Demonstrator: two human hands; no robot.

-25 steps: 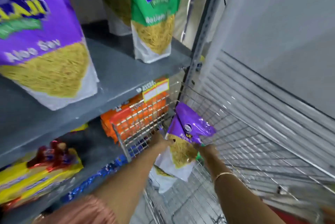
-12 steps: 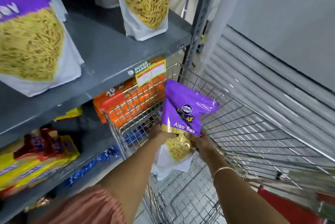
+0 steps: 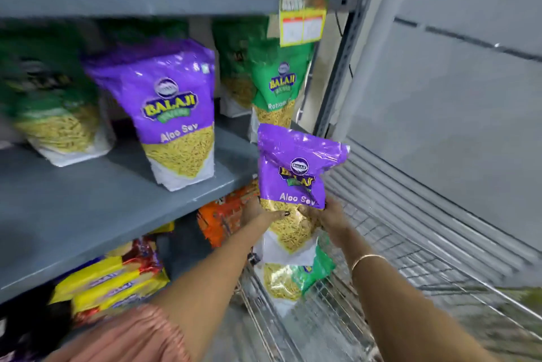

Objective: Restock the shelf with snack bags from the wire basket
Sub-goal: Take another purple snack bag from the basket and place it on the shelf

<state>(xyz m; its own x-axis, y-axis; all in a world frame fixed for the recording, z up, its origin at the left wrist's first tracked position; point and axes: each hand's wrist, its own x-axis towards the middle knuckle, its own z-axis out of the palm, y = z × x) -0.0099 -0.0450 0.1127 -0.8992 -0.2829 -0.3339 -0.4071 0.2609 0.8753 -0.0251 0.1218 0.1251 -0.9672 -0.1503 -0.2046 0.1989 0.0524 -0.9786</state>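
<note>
Both grips were closed on the same purple Aloo Sev bag (image 3: 296,174), pinching its lower half from either side. Left hand (image 3: 261,213): fingers wrapped onto the front over the clear window, dark-nailed fingertip (image 3: 286,213) pressed flat on the film. Right hand (image 3: 328,215): curled around the bag's right edge just under the printed name, thumb on the front. Thin bangle (image 3: 368,259) on the right wrist; pink sleeve (image 3: 123,335) on the left arm.

Bag was upright, long axis vertical, top seal up, leaning slightly left, label facing the camera. It was held in the air over the near-left corner of the wire basket (image 3: 410,259), just off the front edge of the grey shelf (image 3: 96,209) and not touching it.

Below it, a green snack bag (image 3: 296,276) was in the basket, part hidden by the held bag.

On the shelf: a matching purple bag (image 3: 173,115) standing upright, green bags either side (image 3: 275,89) (image 3: 55,115). Left one was blurred. Orange packs (image 3: 225,218) and yellow packs (image 3: 108,282) sat on the level below. Yellow price tag (image 3: 302,26) hung from the shelf above.
</note>
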